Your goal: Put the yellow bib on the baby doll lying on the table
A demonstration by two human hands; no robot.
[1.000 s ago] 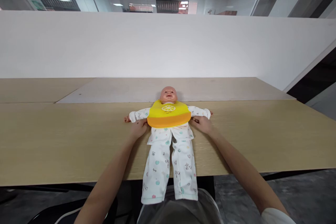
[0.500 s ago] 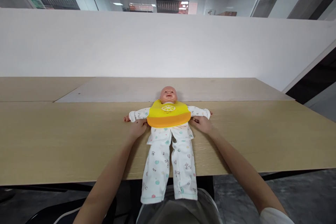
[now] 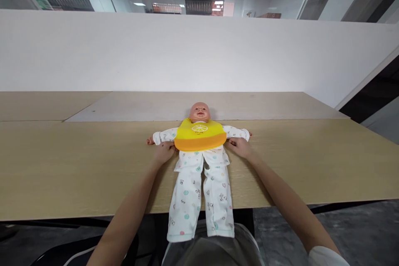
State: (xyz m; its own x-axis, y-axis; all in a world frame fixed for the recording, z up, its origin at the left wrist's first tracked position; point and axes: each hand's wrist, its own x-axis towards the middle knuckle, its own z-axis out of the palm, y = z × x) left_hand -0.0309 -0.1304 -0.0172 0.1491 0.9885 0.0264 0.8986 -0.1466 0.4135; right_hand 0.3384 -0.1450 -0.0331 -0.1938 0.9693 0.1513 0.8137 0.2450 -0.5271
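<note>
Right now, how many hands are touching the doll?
2: the left hand at the doll's side under one sleeve, the right hand under the other.

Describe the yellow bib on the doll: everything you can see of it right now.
The bib looks like moulded silicone: bright yellow on top with a white citrus-slice print, and a darker orange band along the bottom. It lies flat on the chest of the doll, up under the chin. The left hand and the right hand sit at its two lower corners; whether they grip it is unclear.
</note>
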